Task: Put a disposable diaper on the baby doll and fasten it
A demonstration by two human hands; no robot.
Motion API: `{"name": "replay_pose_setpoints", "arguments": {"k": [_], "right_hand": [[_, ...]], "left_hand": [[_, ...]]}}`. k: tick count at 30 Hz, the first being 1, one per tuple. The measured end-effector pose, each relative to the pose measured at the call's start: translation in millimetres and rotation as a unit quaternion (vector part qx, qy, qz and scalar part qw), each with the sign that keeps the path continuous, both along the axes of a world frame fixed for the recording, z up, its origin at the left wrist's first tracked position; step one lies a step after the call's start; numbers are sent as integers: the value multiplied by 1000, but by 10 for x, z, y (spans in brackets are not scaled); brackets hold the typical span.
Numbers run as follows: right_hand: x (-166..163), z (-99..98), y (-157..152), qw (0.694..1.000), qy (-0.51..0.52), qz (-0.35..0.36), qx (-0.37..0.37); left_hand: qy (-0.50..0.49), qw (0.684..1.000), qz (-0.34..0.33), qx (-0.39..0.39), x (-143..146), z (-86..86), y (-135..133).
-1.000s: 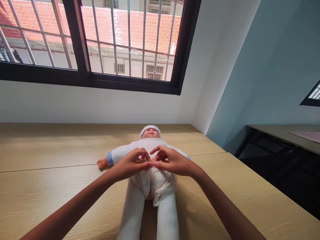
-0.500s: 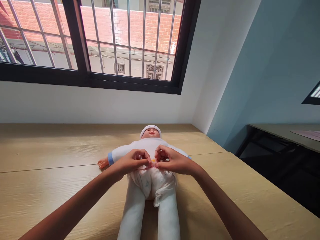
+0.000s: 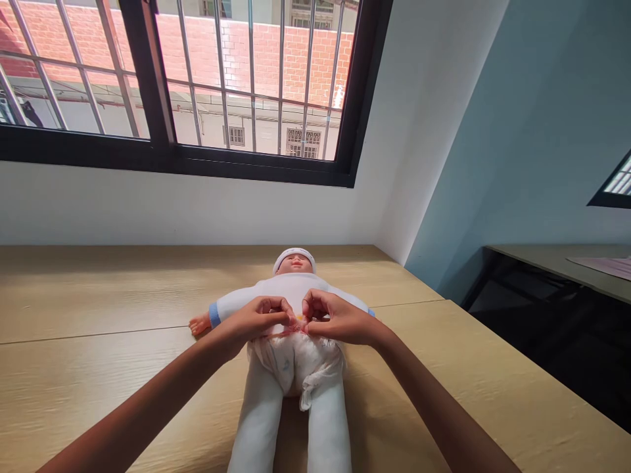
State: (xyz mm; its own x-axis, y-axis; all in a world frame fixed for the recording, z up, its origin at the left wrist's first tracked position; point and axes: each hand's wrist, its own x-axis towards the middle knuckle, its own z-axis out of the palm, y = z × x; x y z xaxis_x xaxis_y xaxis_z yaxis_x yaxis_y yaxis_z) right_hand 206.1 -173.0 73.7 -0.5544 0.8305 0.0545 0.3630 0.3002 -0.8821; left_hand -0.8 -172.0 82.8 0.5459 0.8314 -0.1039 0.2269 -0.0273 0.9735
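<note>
A baby doll [image 3: 296, 285] in a white cap and a white top with blue cuffs lies on its back, its head away from me and its pale legs toward me. Around its hips is a white diaper [image 3: 315, 360] with a reddish upper edge and a bunched frill by one leg. My left hand [image 3: 266, 318] pinches the diaper's waist edge near the middle. Close beside it, my right hand [image 3: 338, 318] pinches the same edge, thumb against fingers. The fingertips nearly meet and hide the exact grip.
The doll lies on a light wooden table [image 3: 98, 387] with a seam across it. Behind stands a white wall with a barred, black-framed window [image 3: 256, 167]. To the right is a second, darker table [image 3: 542, 266] with a pinkish sheet [image 3: 601, 268] on it.
The whole view has shifted slightly, with the doll and hands a little further left. Both hands keep their pinch at the diaper's waist; otherwise little differs.
</note>
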Motion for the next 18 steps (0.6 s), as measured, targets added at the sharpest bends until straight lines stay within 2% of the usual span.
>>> {"name": "replay_pose_setpoints", "arguments": {"k": [6,12,18], "right_hand": [[-1,0,4,997,53,15,-55],[-15,9,-22,1000,20,-11,-4],[0,-10,4,1000,13,0,-15]], "left_hand": [[2,1000,-11,7,-24,-11,3],[14,999,-28,13,-29,-9,8],[12,999,-37,11,-43,-7,14]]}}
